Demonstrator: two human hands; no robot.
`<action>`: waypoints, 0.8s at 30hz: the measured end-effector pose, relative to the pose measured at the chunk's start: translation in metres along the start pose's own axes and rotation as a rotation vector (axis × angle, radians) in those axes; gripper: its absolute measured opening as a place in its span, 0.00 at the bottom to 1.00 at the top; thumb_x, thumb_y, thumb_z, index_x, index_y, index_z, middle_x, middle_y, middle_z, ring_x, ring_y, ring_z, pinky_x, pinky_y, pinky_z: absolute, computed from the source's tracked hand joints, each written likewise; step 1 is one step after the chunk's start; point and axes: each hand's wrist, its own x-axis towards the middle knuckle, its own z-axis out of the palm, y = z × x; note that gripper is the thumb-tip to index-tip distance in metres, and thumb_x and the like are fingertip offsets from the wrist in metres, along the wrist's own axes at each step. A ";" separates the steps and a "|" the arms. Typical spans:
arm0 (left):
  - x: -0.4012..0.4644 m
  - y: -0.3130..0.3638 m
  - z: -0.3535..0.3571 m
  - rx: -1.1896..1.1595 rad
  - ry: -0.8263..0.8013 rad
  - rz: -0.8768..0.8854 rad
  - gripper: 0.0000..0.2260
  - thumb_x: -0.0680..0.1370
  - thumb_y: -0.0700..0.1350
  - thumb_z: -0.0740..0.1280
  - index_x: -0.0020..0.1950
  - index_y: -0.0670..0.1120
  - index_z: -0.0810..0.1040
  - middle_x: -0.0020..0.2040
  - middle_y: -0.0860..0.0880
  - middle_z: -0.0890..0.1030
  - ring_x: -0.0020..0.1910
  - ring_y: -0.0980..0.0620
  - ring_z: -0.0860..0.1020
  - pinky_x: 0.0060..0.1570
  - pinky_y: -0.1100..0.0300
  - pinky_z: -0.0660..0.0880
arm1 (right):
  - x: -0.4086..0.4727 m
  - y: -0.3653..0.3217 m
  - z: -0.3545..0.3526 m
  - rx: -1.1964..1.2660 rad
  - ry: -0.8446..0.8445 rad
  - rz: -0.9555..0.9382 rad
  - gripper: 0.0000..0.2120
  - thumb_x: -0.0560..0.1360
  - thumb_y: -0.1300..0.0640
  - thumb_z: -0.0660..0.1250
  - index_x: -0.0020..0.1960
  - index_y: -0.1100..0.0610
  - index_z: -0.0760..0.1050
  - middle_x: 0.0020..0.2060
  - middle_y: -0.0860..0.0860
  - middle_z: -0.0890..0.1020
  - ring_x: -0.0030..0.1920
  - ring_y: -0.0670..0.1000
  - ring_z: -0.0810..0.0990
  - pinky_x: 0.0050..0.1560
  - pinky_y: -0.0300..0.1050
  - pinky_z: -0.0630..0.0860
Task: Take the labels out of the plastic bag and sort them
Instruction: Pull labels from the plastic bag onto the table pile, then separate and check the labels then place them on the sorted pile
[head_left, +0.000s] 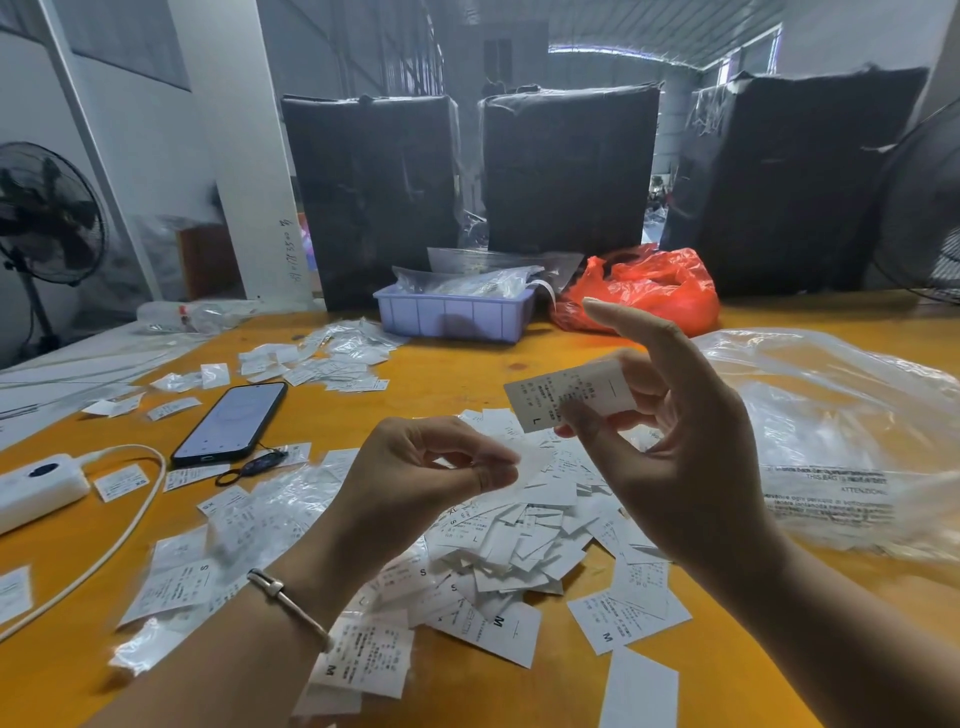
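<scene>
Spreading beneath both hands: orange table (467, 364). Beyond right hand, large clear plastic bag (831, 415), flat, crumpled. Under and between hands, heap of loose white labels (519, 540). Beyond left hand, dark phone (231, 423). Right hand (675, 457) raised, pinching L-marked label (566, 395), forefinger extended. Left hand (415, 478) nearly closed, fingertips pinching thin clear film (530, 467).

Both hands raised; right hand (670, 436) pinching, index extended; left hand (415, 478) curled, fingertips seemingly pinched together.
</scene>
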 end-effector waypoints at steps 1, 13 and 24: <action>0.000 0.000 0.000 -0.001 -0.004 0.001 0.09 0.66 0.47 0.77 0.43 0.45 0.87 0.41 0.48 0.85 0.45 0.42 0.82 0.46 0.57 0.80 | 0.000 0.000 0.000 -0.004 0.000 0.004 0.28 0.69 0.64 0.75 0.66 0.54 0.71 0.44 0.44 0.80 0.50 0.32 0.78 0.41 0.29 0.78; 0.002 0.000 -0.002 -0.079 0.039 -0.017 0.10 0.62 0.47 0.78 0.38 0.44 0.82 0.36 0.49 0.83 0.38 0.54 0.80 0.41 0.65 0.78 | 0.002 0.008 -0.001 -0.129 -0.100 0.077 0.14 0.71 0.66 0.62 0.48 0.57 0.85 0.39 0.48 0.82 0.35 0.47 0.79 0.34 0.48 0.78; 0.001 0.002 -0.004 -0.127 -0.114 -0.065 0.10 0.67 0.47 0.78 0.44 0.45 0.83 0.41 0.46 0.84 0.41 0.53 0.82 0.40 0.65 0.77 | 0.003 0.010 0.005 0.105 -0.410 0.317 0.03 0.72 0.60 0.72 0.41 0.59 0.85 0.35 0.50 0.83 0.36 0.50 0.79 0.40 0.52 0.77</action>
